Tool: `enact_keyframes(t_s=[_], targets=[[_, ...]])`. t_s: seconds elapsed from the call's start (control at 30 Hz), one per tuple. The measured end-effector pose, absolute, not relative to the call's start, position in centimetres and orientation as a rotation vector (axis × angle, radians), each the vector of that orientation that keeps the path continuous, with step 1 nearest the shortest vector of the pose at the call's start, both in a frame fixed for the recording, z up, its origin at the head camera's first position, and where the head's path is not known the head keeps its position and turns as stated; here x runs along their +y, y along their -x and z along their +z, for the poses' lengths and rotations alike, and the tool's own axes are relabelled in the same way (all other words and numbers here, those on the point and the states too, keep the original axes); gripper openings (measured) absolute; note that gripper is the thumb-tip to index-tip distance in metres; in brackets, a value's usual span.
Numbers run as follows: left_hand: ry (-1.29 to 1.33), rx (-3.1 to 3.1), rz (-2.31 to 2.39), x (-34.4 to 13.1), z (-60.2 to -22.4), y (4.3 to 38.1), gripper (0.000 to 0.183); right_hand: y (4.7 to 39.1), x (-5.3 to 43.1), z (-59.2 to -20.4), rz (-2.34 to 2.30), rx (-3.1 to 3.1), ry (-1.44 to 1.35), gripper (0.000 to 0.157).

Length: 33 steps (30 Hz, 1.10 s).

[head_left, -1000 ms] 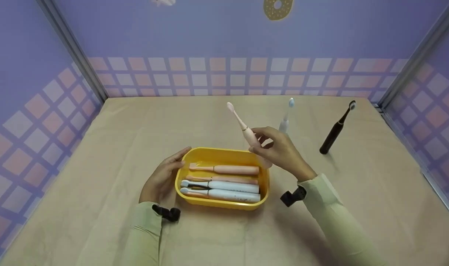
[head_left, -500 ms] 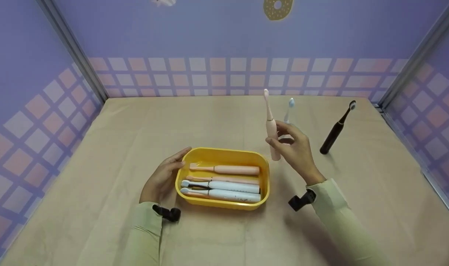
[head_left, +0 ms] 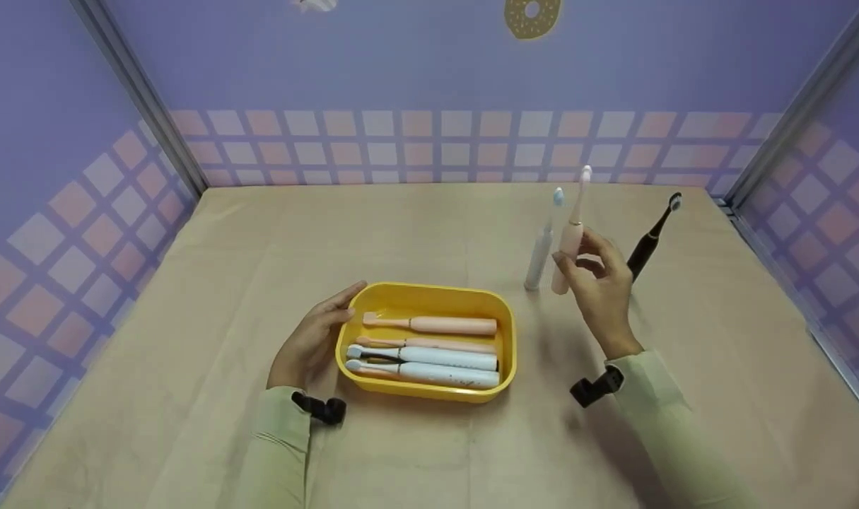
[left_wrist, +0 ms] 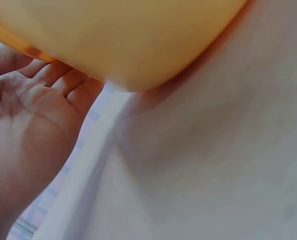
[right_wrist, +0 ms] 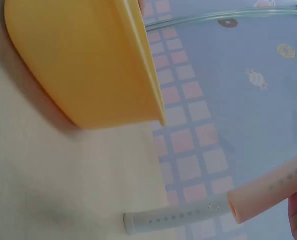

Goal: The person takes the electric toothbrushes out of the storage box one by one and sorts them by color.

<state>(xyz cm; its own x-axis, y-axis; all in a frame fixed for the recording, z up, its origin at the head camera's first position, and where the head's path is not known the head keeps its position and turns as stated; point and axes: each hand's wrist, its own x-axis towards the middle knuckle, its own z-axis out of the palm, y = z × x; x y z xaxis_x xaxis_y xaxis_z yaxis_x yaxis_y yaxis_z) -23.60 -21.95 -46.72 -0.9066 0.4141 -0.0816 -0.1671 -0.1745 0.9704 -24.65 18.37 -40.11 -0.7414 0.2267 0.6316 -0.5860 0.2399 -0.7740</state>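
right hand [head_left: 604, 288] pinches pink toothbrush [head_left: 571, 240], left hand [head_left: 310, 339] grips bin [head_left: 429, 298]; brush heads [head_left: 586, 173] only in head view.

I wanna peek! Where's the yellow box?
In the head view, the box sits centrally, left hand on its left end, standing white brush to its right.

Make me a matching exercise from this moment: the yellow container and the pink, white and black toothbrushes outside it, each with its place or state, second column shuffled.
Things
1. pink toothbrush outside the container
2. white toothbrush outside the container
3. black toothbrush outside the container
4. yellow container

Places and states
A. rightmost of the four in the head view
B. touched by the left grip, with several toothbrushes inside
C. pinched in the right grip
D. standing, immediately left of the pinched brush in the head view

Right pairs: 1-C, 2-D, 3-A, 4-B
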Motion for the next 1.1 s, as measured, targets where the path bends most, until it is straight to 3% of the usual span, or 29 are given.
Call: enact_keyframes(t_s=[1.1], targets=[[-0.231,1.663,2.171,-21.8,-46.9,23.4,0.056,24.8,25.2,-43.5,1.489,-1.795,0.065,0.042]])
